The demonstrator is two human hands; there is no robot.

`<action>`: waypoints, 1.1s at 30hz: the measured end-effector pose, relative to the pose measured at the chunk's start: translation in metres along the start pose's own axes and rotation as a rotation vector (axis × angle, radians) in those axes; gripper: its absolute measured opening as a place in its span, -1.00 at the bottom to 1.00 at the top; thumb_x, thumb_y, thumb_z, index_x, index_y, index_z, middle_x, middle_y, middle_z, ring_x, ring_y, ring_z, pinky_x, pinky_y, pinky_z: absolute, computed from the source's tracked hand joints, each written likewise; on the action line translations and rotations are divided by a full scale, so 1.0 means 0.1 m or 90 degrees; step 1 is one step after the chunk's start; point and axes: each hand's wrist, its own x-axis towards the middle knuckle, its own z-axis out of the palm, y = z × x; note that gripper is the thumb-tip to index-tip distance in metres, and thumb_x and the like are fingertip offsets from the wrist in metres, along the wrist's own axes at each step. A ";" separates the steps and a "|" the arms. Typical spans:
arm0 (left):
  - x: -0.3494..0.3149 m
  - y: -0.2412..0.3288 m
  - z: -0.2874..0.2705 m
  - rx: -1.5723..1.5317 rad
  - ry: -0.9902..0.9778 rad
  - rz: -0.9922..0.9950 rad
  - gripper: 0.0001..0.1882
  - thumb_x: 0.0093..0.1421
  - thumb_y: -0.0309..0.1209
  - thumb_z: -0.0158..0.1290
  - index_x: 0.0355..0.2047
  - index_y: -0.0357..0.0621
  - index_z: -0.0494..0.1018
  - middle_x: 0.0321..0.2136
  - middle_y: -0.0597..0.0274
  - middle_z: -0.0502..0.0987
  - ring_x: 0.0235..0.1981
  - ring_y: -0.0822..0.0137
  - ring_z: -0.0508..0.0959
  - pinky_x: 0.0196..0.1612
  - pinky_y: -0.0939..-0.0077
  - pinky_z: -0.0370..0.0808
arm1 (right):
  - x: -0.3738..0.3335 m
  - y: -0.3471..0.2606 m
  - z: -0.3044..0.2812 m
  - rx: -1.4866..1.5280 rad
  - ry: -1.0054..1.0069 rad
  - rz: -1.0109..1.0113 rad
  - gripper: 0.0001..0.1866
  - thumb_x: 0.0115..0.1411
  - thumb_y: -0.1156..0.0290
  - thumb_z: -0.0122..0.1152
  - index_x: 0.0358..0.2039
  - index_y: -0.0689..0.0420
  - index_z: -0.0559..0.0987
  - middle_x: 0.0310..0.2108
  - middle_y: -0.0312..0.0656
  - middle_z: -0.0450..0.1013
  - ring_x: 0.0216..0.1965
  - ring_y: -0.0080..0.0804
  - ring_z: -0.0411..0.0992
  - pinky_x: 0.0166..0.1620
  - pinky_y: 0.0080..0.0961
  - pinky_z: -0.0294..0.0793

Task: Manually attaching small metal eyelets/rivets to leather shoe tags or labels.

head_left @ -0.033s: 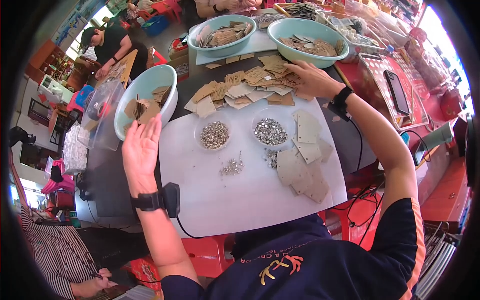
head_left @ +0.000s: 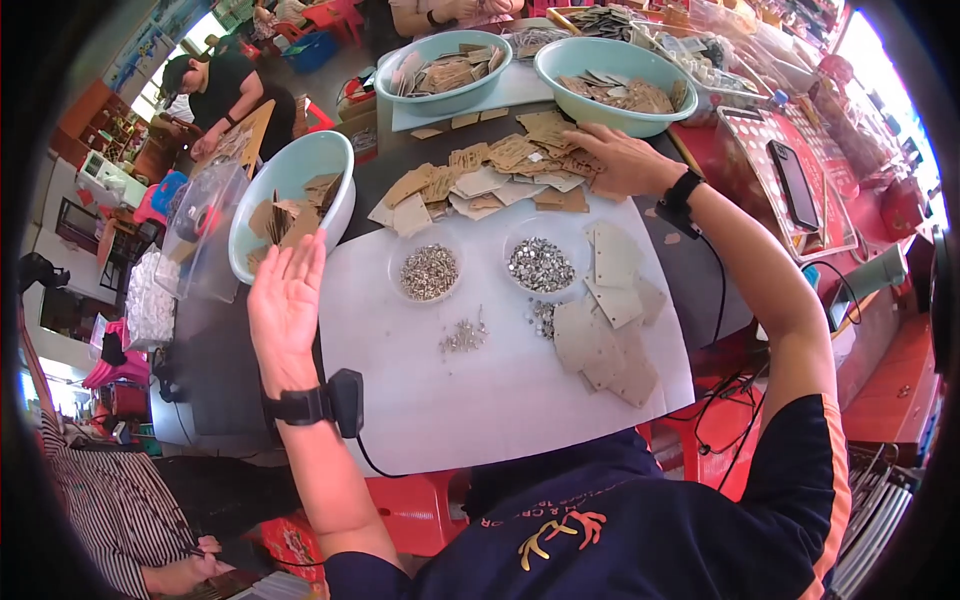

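Note:
Palm up, with fingers stretched out and nothing in it, my left hand (head_left: 287, 312) is beside the near rim of a pale blue basin (head_left: 343, 205). Brown cards (head_left: 294, 222) stand in that basin. At the far right my right hand (head_left: 625, 163) lies flat, its fingers reaching over the end of a heap of brown and grey cards (head_left: 500, 172). On the white sheet (head_left: 420, 400) before me stand a clear dish of small metal pieces (head_left: 429, 272) and another of silvery pieces (head_left: 541, 262). Loose metal pieces (head_left: 464, 335) lie nearby, and grey cards with holes (head_left: 603, 345) overlap at the right.
Two more pale blue basins (head_left: 445, 97) (head_left: 560, 100) with cards stand at the back. A phone (head_left: 793, 186) rests on a red tray at the right. Cables (head_left: 722, 280) run from my wrist straps. One person (head_left: 225, 95) works at the far left; another (head_left: 130, 500) is at the near left.
My left hand has shifted very slightly down and to the right, away from the basin. The right hand and the cards stay nearly the same.

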 end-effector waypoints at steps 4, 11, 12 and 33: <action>-0.12 -0.22 0.14 0.101 0.029 0.015 -0.40 0.35 -0.45 -0.11 0.26 -0.48 -0.10 0.16 -0.31 0.18 0.20 -0.19 0.29 0.25 0.06 0.37 | 0.15 0.04 0.00 -0.122 -0.113 -0.075 -0.03 -0.04 0.28 0.27 0.38 -0.08 0.03 0.33 0.04 0.04 0.23 0.13 0.21 0.22 -0.20 0.30; -0.21 -0.39 0.19 0.187 -0.002 -0.006 -0.58 0.36 -0.36 -0.09 0.14 -0.37 0.23 0.06 -0.14 0.37 0.07 -0.03 0.46 0.14 0.22 0.48 | 0.34 0.20 0.02 -0.106 -0.237 -0.003 -0.05 0.00 0.30 0.28 0.38 -0.09 0.01 0.24 0.01 0.21 0.09 0.05 0.39 0.14 -0.21 0.38; -0.20 -0.40 0.18 0.186 -0.004 -0.007 -0.58 0.36 -0.36 -0.09 0.14 -0.37 0.23 0.06 -0.14 0.37 0.07 -0.03 0.46 0.14 0.22 0.48 | 0.33 0.24 0.04 -0.108 -0.237 -0.002 -0.05 0.00 0.30 0.28 0.38 -0.09 0.01 0.24 0.01 0.21 0.09 0.05 0.39 0.14 -0.21 0.38; -0.24 -0.72 0.19 0.281 -0.025 -0.073 -0.68 0.34 -0.35 -0.04 0.03 -0.26 0.36 -0.08 0.03 0.51 -0.10 0.17 0.56 -0.02 0.34 0.55 | 0.63 0.06 -0.03 -0.114 -0.232 -0.040 -0.38 0.03 0.04 0.22 0.02 0.18 0.40 -0.32 0.09 0.55 -0.20 0.06 0.51 -0.13 -0.13 0.47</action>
